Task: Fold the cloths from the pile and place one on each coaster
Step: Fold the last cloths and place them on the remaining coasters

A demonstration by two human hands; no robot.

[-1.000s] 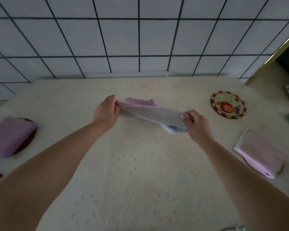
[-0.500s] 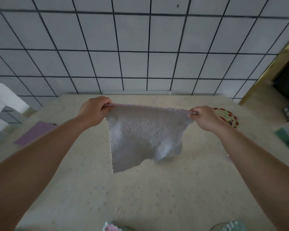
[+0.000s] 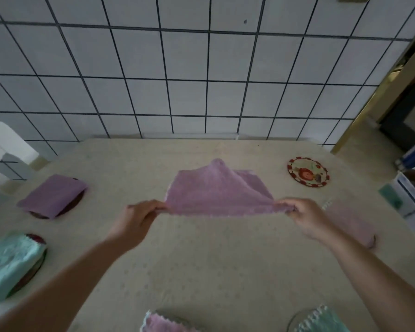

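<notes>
Both hands hold one pink cloth (image 3: 216,192) above the middle of the table (image 3: 201,271). The left hand (image 3: 134,219) pinches the cloth's near left corner between thumb and fingers; the right hand (image 3: 307,216) is closed on the near right corner. The near edge runs taut between them, and the rest of the cloth slopes away toward the wall (image 3: 201,68), with its far part bunched into a peak and lying on or just above the tabletop; which of the two cannot be told.

To the far right, an uncovered coaster (image 3: 308,172) with a red rim and a cartoon picture lies flat on the table, well apart from the held cloth. Just beyond the right hand, a folded pink cloth (image 3: 350,224) lies on the table, partly hidden by the wrist; whatever is under it cannot be seen. At the left, a folded purple cloth (image 3: 52,195) rests on a dark coaster (image 3: 67,210) whose rim shows at its near side. Nearer on the left, a folded mint cloth (image 3: 7,264) sits on another dark coaster (image 3: 35,238). At the bottom edge, a pink cloth corner (image 3: 163,324) and a mint cloth corner (image 3: 321,322) show, each cut off by the frame. Boxes (image 3: 407,200) stand at the right edge of the table.
</notes>
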